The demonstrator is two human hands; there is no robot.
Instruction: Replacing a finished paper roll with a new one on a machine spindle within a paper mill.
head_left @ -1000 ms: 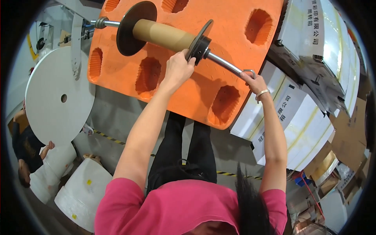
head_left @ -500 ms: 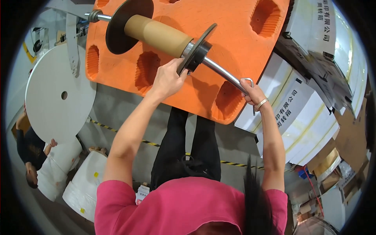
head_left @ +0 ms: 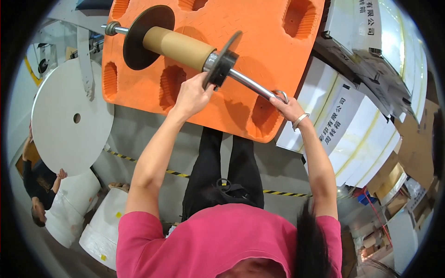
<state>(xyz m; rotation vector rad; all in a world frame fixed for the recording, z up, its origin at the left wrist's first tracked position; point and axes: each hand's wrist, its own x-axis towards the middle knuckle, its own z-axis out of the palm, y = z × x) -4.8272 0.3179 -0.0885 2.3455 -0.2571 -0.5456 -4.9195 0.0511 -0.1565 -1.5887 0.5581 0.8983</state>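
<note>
Steel shaft gripped by right hand; left hand on black flange.

We are in a factory or warehouse floor where rolled material is handled. Beneath us lies bare grey concrete crossed by a strip of yellow-and-black hazard tape. A large orange plastic pallet sits ahead, stacks of white cartons to our right, and big white rolls to our left, wrapped ones beside them. Another person works among those rolls.
</note>
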